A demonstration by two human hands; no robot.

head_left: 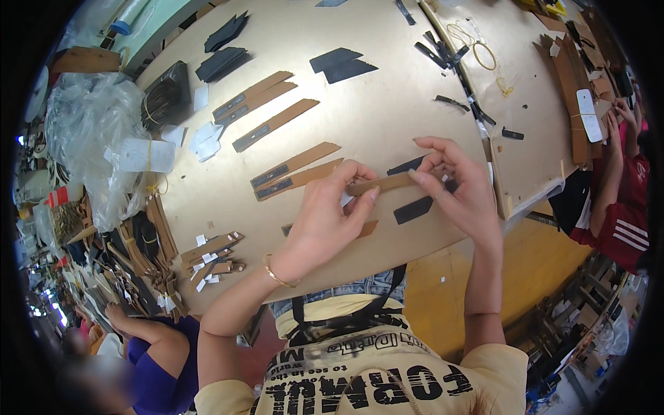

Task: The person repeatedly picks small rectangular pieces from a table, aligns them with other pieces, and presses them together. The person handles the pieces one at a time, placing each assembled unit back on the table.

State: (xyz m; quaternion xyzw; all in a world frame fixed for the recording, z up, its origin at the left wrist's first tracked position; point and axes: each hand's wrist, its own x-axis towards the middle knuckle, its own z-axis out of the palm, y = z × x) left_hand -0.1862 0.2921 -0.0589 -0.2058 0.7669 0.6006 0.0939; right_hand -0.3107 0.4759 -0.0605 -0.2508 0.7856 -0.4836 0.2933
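A narrow brown leather-like strip (391,182) is stretched level between my two hands above the table. My left hand (330,211) pinches its left end between thumb and fingers, with a bit of white showing beside them. At the other end, the thumb and fingertips of my right hand (456,187) close on the strip. Under and beside my right hand lie dark strips (413,210), partly covered. Brown strips with dark patches (294,168) lie just beyond my left hand, and another brown piece (368,229) is mostly hidden beneath it.
More brown strips (277,124) and black cut pieces (342,65) lie farther up the table. Tagged brown bundles (211,257) sit at the near left, beside clear plastic bags (90,138). At right, another person's hands (618,124) are near long brown strips (573,90). A person in purple (162,356) is lower left.
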